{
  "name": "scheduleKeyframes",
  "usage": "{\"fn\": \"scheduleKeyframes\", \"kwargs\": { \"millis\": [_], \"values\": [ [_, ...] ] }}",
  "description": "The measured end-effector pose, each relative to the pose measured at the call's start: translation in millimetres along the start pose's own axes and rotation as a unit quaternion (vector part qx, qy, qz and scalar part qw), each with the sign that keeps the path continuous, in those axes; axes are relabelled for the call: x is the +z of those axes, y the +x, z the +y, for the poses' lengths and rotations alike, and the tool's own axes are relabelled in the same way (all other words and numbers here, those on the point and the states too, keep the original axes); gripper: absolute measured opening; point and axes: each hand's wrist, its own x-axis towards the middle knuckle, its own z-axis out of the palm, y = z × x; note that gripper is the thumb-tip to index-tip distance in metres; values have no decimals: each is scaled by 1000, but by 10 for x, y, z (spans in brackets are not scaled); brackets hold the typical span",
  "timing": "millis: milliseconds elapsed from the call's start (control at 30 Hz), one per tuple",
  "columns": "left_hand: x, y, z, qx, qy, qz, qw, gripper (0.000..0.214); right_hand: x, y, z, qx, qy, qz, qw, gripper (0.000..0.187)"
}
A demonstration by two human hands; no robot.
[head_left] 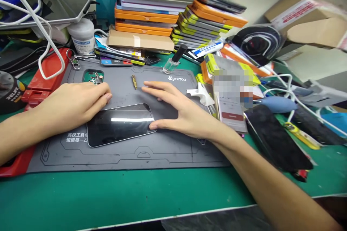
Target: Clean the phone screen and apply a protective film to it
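Observation:
A smartphone (119, 126) lies face up with a dark, shiny screen on a grey work mat (173, 155). My left hand (78, 103) rests at the phone's upper left corner, its fingers together and curled down; what is under them, if anything, is hidden. Over the phone's right end is my right hand (173, 110), fingers spread and holding nothing. Its thumb tip touches or nearly touches the phone's edge. A small gold-coloured piece (134, 82) sits just beyond the right fingertips. Small metal parts (95, 78) lie in the mat's recess, close to my left fingers.
A glass bottle with a black cap (175, 59) and a white nozzle-like piece (201, 94) stand around the mat. Stacked orange cases (146, 16) rise behind. A red clamp-like tool (46, 83) flanks the left; a black pouch (276, 137) and yellow cutter (302, 135) lie right.

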Motion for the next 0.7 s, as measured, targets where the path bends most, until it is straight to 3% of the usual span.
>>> {"fn": "scheduleKeyframes", "kwargs": {
  "millis": [233,500,600,700],
  "values": [
    [20,23,0,-2,7,-7,1000,51,41,-29,-24,-15,-37,0,999,90],
    [-30,-5,45,0,21,-15,1000,43,184,-63,-37,-67,-84,58,993,93],
    [-82,-9,78,-5,26,-27,999,39,252,-57,-44,-51,-77,94,991,100],
    [-125,1,103,-24,23,-36,999,39,261,-36,-40,-10,-46,143,989,89]
  ]
}}
